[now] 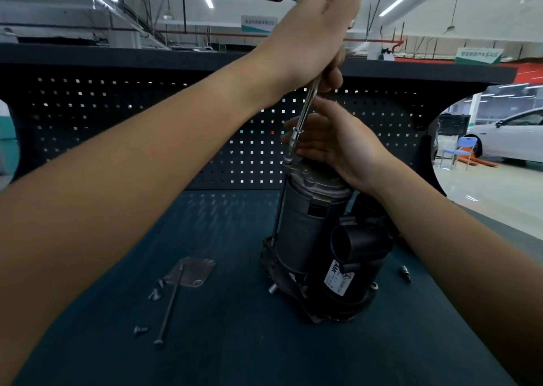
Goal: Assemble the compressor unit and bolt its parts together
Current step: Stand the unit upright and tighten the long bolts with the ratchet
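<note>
Compressor unit [320,238]: upright, mid-counter [220,341]. Left hand [317,27]: fingers gripping long driver [305,112], handle hidden in fist. Right hand [332,141]: fingers straight, resting on unit's top. Driver tip blurred.

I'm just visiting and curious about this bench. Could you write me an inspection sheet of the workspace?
Surface: dark mat on a workbench.
Job's things: compressor standing upright; driver tool set on a long bolt at its side; spare bolt, metal plate and loose screws lying to the left.
Clutter: small bit right of the compressor.
Grippers: left hand grips the driver tool's top; right hand rests on the compressor's top.
Cables: nothing seen.
Surroundings: pegboard, white car, blue chair.
</note>
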A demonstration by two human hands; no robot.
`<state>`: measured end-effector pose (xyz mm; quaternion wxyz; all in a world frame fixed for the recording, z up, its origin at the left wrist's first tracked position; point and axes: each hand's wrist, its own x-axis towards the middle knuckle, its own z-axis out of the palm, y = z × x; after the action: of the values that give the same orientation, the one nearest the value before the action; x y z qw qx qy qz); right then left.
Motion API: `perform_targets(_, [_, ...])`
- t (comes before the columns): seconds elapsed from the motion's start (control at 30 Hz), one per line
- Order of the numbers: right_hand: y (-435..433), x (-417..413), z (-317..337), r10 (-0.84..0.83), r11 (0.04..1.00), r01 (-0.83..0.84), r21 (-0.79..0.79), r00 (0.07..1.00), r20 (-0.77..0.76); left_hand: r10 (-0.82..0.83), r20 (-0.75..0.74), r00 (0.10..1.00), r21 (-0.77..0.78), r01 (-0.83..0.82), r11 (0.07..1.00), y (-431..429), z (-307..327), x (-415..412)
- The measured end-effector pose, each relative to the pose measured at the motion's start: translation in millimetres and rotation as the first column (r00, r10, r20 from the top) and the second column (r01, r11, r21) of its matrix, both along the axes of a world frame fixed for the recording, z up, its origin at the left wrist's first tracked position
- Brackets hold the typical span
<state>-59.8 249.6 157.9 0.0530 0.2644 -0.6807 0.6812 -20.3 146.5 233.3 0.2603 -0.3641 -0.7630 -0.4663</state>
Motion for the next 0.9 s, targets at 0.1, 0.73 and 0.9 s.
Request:
perform_targets(0.1, [2.0,1.0,-1.7,0.125,0.992,-0.124,0.024,0.991,-0.045,0.110,-0.045,0.993,-0.012,-0.111,0.994,-4.3,-1.9,-4.3])
perform_targets(0.73, [3.6,-3.4,-10.0,0.068,0.997,-0.075,-0.026,0.972,-0.227,-0.393,-0.051,0.918,0.785,0.280,0.553,-53.1,5.8,-32.8])
perform_targets(0.9, [7.6,-7.6,-10.0,-0.047,0.998,0.034,-0.054,0.965,-0.259,-0.122,-0.260,0.958,0.569,0.254,0.782,-45.2,-6.3,-9.4])
